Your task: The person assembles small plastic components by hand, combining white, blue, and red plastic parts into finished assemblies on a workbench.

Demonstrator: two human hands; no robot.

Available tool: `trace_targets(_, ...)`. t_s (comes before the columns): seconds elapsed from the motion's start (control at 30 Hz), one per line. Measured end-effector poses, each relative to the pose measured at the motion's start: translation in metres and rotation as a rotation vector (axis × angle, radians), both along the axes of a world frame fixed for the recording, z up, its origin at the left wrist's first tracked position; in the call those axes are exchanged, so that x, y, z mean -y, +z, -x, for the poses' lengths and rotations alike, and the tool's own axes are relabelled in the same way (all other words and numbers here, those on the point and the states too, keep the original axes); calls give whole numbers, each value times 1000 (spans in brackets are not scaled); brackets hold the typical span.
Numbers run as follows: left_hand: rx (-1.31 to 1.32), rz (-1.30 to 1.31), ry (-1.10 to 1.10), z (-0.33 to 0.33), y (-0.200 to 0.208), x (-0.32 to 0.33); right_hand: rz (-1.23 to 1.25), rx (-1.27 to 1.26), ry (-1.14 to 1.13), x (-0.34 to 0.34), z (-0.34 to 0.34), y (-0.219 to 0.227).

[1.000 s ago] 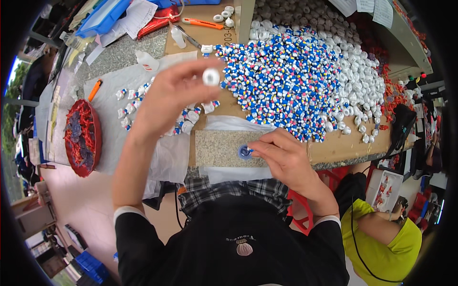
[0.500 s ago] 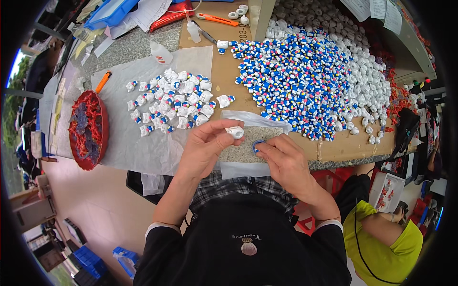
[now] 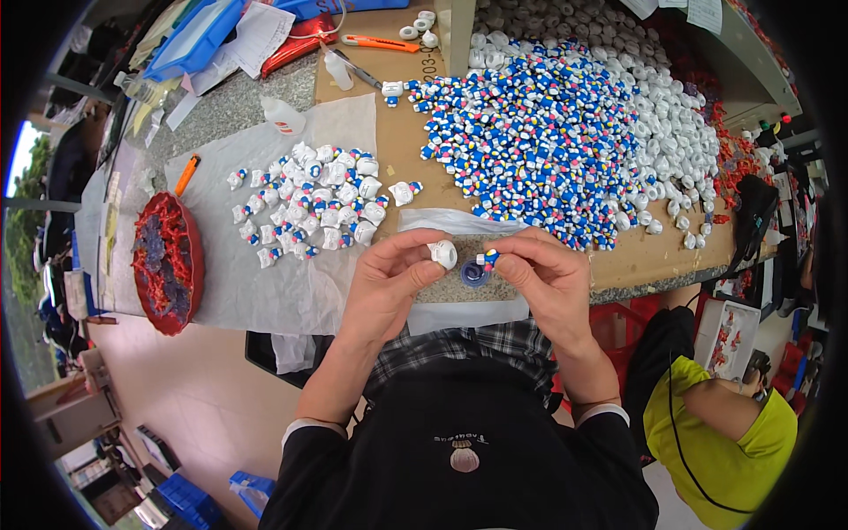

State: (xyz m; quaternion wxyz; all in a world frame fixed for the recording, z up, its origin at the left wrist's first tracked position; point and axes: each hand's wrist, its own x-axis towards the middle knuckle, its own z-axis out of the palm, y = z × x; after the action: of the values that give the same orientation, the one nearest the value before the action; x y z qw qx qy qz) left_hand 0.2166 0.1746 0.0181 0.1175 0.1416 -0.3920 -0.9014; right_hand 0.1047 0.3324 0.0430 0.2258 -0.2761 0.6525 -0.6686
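Observation:
In front of my body, my left hand (image 3: 386,287) pinches a small white figurine head (image 3: 443,254), its round hole turned toward the right. A tiny blue-and-white figurine body (image 3: 488,258) is held between the thumb and fingers of my right hand (image 3: 555,284). The two pieces are a short gap apart. Below that gap a small round blue dish (image 3: 474,275) rests on the speckled stone surface. On the left, a cluster of joined figurines (image 3: 309,199) with white heads and blue bodies lies on a white sheet (image 3: 208,256).
A large heap of blue figurine bodies (image 3: 530,132) fills the right, bordered by white heads (image 3: 671,141). A red bowl (image 3: 196,296) of red and purple pieces stands at left. White squeeze bottles (image 3: 283,115) and an orange cutter (image 3: 380,42) lie farther back. A person in yellow (image 3: 724,433) sits at right.
My right hand has risen from the blue dish and now holds a figurine body beside the head. The left hand has turned the head's hole rightward. The view has shifted slightly.

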Motion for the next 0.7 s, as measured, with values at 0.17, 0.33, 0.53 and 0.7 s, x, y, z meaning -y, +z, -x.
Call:
trace_targets(0.17, -4, 59, 22, 4, 3, -11, 37, -28, 8, 7, -3, -2)
trace_targets(0.33, -42, 206, 84, 3, 1, -16, 58, -104, -4, 10, -12, -4)
trace_targets(0.53, -123, 357, 185, 0, 10, -20, 91, 18, -4, 14, -19, -1)
trace_targets(0.7, 55, 396, 128, 3, 27, -4, 60, -46, 39, 23, -12, -3)
